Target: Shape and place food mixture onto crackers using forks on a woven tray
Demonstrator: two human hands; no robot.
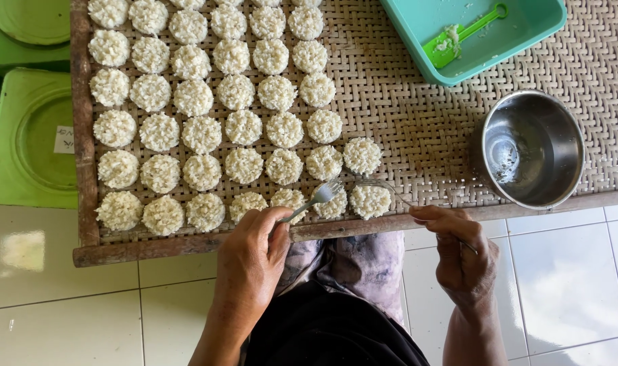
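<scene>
While our left hand (pixel 251 247) grips a fork (pixel 316 198) over the front row of white rice cakes (pixel 333 205), our right hand (pixel 461 254) pinches a second fork (pixel 383 186) touching the end cake (pixel 370 200). These sit on a woven tray (pixel 417 122), beside a steel pot (pixel 532 149) and a teal tub (pixel 471 34).

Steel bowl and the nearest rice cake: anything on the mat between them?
No. In the head view, bare woven mat separates steel bowl from rice cake.
</scene>
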